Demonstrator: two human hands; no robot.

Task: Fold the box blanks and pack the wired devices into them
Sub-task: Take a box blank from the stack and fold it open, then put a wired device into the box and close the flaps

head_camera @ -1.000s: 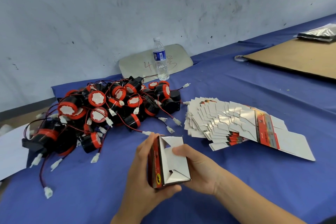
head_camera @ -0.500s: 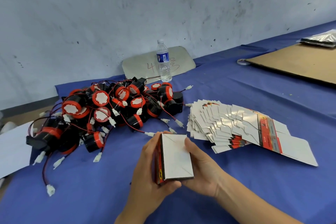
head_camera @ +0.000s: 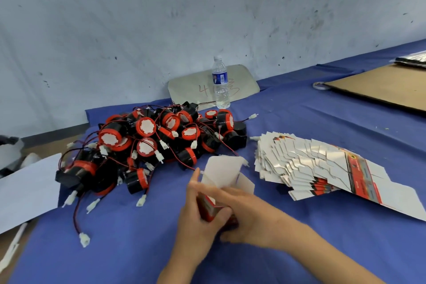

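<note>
Two hands clamp the box: left (head_camera: 198, 217) and right (head_camera: 249, 217) grip its red body (head_camera: 208, 208), white flaps standing open above. Squeeze harder and it may collapse. Devices (head_camera: 149, 143) wait beyond, upper left.

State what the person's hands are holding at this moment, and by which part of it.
Both the left hand and right hand grip one folded box by its lower red body; its white flaps stand open above.
</note>
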